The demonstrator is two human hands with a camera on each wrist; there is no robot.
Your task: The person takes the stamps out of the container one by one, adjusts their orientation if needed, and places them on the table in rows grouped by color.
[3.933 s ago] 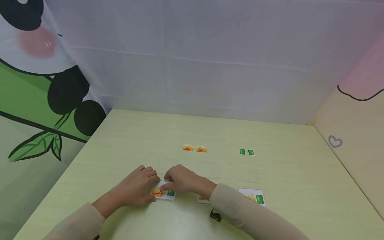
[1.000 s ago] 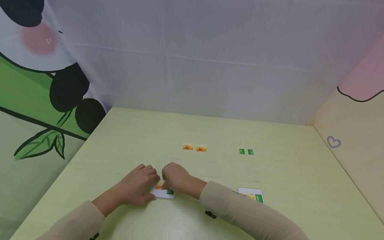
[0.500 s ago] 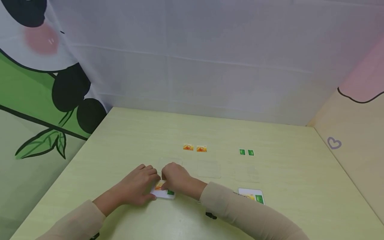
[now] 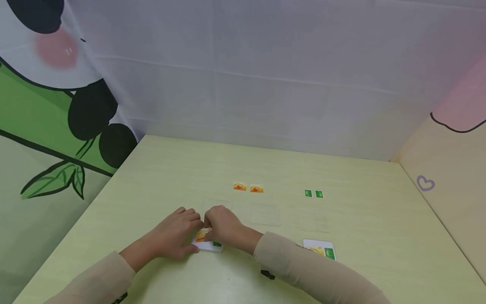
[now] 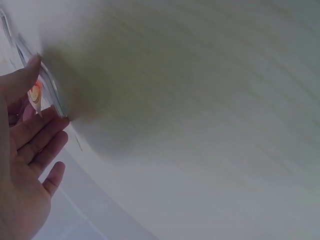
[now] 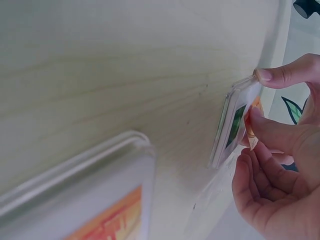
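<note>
At the near side, a left sleeve (image 4: pixel 96 278) and a right sleeve (image 4: pixel 315 270), both beige, with a bit of black strap (image 4: pixel 268 274) just below the right one. Partly behind the right sleeve, a white right case (image 4: pixel 322 243) bearing yellow and green prints. In the right wrist view, part of a middle case (image 6: pixel 107 192) with an orange print.

Between the hands, flat on the table (image 4: pixel 364 202), the left case (image 4: pixel 208 247), with a green slip (image 4: pixel 217 243) near its right edge. At its left, the left hand (image 4: pixel 172 234), holding the case between thumb at the near left corner and fingertips at the far left. From the right, the right hand (image 4: pixel 224 226), pinching a bent orange slip (image 4: pixel 201 234) between thumb and curled fingers, over the left half of the case's face; impossible to tell whether touching it.

Just beyond, three faint clear sheets (image 4: pixel 265 214) in a row, the left one partly behind the right hand. Farther, side by side but apart, two orange labels (image 4: pixel 248 187); well to their right, two green labels (image 4: pixel 319 194).

At the far side, a pale creased backdrop (image 4: pixel 265 84); at left, a painted wall (image 4: pixel 53 181) with leaves; at right, a purple heart (image 4: pixel 425 183) on a cream wall.
</note>
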